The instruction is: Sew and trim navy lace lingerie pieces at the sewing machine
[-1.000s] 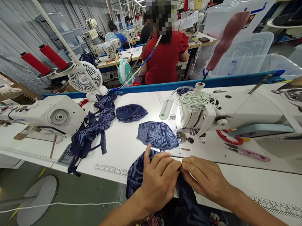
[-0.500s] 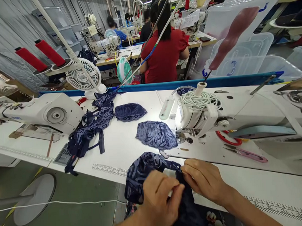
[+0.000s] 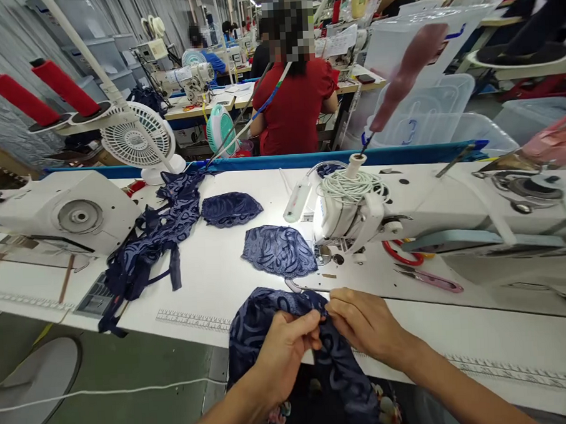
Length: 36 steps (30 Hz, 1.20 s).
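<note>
Step in hand, AFAICT: close handwork on one small spot of the navy lace cloth (image 3: pixel 250 323), both hands meeting there at the near edge of the white tabletop (image 3: pixel 196 266). Next move calls for a steady R pinch, L tips free to work that spot, & the cloth kept flat w/o twist.

Cloth vs fingers: the worked spot is btwn the two hands, right at the fingertips. One part bulges out left & far of the L hand (image 3: pixel 282 349); another strip hangs down on the near side, btwn the wrists, over the lap. R hand (image 3: pixel 367 327) has its fingers bunched tog., clamped on the cloth's edge from the right. L thumb & fingers are drawn up close at the same spot; view's poor there, so can't tell if cloth is caught btwn them.

Nearby: a lace piece (image 3: pixel 280 251) lies just far of the hands, beside the needle area of the sewing machine (image 3: pixel 342 219); a 2nd piece (image 3: pixel 231 208) is farther left, next to a lace heap (image 3: pixel 171 223). Pink snips (image 3: pixel 433 281) lie to the right.
</note>
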Each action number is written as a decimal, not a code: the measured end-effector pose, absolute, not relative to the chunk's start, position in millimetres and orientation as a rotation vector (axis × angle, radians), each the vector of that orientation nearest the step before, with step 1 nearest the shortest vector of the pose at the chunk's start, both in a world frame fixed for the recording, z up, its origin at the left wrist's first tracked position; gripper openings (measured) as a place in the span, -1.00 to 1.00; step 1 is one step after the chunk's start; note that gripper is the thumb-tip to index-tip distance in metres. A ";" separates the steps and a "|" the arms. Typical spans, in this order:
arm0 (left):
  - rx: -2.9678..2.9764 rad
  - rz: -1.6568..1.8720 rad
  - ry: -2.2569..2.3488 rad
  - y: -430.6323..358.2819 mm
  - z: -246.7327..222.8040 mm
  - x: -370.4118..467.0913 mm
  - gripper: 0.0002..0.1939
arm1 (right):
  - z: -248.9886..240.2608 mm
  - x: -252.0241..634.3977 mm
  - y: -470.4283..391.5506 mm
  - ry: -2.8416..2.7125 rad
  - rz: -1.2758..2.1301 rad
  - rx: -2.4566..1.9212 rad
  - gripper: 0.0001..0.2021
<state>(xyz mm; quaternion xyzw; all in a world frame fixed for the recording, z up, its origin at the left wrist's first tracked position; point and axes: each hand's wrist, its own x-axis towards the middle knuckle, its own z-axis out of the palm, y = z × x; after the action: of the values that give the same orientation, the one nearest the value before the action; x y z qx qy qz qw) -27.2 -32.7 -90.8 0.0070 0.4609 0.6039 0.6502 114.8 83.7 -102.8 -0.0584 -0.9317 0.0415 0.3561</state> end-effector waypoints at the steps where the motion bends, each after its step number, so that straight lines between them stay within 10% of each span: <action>1: 0.047 1.400 1.097 -33.4 -90.9 -28.2 -0.56 | -102.6 118.0 84.1 -2.435 0.145 -0.211 -0.90; 15: 0.155 1.564 1.170 -20.1 -89.5 -17.7 -0.68 | -126.9 230.4 150.3 -2.411 -0.719 -0.991 -0.81; 25: 0.224 1.589 1.172 -21.4 -93.7 -13.4 -0.65 | -92.7 153.7 56.0 -2.359 0.949 -1.059 -0.75; 36: 0.325 1.616 1.065 -23.3 -89.0 -15.3 -0.76 | -108.8 121.4 40.9 -2.393 0.761 -1.015 -0.78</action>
<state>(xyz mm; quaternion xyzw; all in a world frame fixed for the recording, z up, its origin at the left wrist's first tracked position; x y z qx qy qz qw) -15.3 -23.3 -89.0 0.1375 0.4509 0.6845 0.5561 121.4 40.9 -108.8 -0.3661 -0.8628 0.2744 0.2150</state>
